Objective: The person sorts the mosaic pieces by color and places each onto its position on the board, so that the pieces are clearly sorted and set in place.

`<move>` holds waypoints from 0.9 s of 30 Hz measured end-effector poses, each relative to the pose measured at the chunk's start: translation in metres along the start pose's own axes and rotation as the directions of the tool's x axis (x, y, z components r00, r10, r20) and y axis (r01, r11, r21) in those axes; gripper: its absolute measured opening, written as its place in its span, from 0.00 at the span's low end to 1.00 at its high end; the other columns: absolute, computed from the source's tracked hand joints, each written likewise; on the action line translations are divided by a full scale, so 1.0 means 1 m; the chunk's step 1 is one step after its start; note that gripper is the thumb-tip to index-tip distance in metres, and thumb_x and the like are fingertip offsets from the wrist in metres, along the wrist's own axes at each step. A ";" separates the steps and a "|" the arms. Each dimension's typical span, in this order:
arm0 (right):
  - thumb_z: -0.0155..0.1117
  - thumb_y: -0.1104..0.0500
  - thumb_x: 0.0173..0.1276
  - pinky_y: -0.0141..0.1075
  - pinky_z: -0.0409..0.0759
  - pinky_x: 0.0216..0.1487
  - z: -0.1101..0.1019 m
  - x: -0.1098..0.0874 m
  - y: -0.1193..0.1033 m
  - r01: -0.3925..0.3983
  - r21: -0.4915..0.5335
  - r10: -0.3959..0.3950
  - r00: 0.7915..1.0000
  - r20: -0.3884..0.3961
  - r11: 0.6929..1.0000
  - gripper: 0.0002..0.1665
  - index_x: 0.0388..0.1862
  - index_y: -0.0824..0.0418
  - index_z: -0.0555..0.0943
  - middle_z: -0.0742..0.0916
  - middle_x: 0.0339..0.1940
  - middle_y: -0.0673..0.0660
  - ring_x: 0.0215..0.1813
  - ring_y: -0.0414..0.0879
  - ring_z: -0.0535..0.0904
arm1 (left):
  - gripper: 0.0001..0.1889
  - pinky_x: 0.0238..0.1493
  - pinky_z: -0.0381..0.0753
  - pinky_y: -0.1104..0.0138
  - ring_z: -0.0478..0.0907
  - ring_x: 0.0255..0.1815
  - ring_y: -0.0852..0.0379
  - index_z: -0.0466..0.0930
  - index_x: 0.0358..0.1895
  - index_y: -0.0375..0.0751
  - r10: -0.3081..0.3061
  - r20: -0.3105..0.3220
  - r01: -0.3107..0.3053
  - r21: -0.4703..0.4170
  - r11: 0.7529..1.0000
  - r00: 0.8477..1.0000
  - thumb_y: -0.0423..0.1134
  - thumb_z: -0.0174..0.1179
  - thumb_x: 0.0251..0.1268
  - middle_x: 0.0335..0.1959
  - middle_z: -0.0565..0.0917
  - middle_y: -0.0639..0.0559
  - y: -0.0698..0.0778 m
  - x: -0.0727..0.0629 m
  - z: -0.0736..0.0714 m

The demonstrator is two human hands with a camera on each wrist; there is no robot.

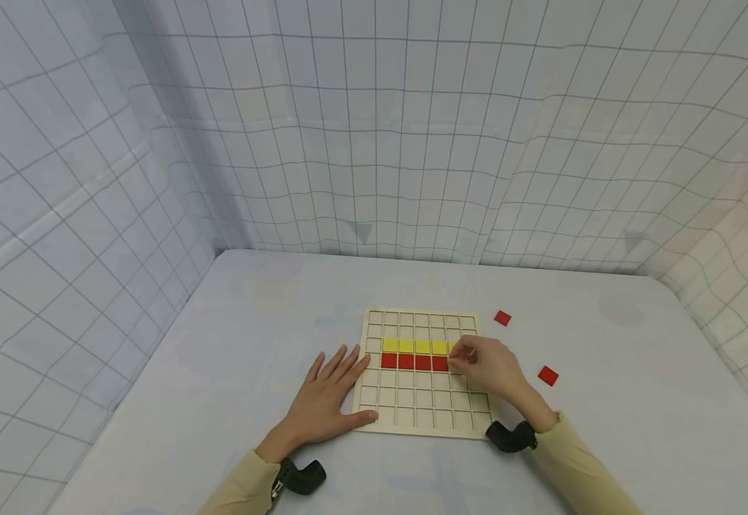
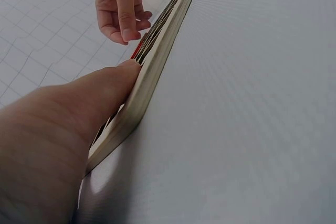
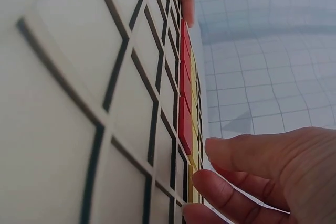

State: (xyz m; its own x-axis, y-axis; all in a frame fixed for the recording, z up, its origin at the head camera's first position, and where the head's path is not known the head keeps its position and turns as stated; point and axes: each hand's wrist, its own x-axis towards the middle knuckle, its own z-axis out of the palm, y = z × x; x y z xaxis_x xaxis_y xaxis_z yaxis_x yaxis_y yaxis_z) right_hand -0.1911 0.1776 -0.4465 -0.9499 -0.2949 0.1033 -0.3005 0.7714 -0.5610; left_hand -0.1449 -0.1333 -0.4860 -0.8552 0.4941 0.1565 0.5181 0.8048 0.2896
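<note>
A pale grid board (image 1: 424, 431) with square cells lies flat on the table. Across its middle runs a row of several yellow square tiles (image 1: 406, 346), with a row of several red square tiles (image 1: 406, 362) directly nearer to me. My left hand (image 1: 322, 402) is spread at the board's left side, its thumb resting on the rim in the left wrist view. My right hand (image 1: 491, 363) is at the right end of the two rows, fingers loosely bent. In the right wrist view its fingertips are beside the last yellow tile (image 3: 191, 182), with no tile visible between thumb and forefinger.
Two loose red tiles lie on the table right of the board, one farther back (image 1: 503, 317) and one beside my right forearm (image 1: 548, 375). The white table (image 1: 271, 300) is bordered by hanging white grid-patterned sheets (image 1: 412, 143) behind and at both sides.
</note>
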 end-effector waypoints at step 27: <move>0.69 0.54 0.62 0.36 0.72 0.27 -0.056 -0.044 0.058 -0.094 -0.022 0.091 0.989 -0.114 0.995 0.08 0.36 0.57 0.82 0.82 0.31 0.49 0.32 0.43 0.75 | 0.48 0.70 0.36 0.47 0.42 0.75 0.50 0.51 0.76 0.49 0.011 -0.009 -0.011 -0.001 1.000 1.000 0.73 0.48 0.57 0.76 0.50 0.50 0.001 0.000 -0.001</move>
State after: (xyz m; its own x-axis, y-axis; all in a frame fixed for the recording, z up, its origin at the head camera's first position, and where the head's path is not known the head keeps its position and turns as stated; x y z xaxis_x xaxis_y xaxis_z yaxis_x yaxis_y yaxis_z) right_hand -0.1717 0.2669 -0.4373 -0.9769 -0.1571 0.1451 -0.2116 0.8081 -0.5497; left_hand -0.1442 -0.1335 -0.4848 -0.8498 0.4996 0.1682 0.5270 0.7991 0.2891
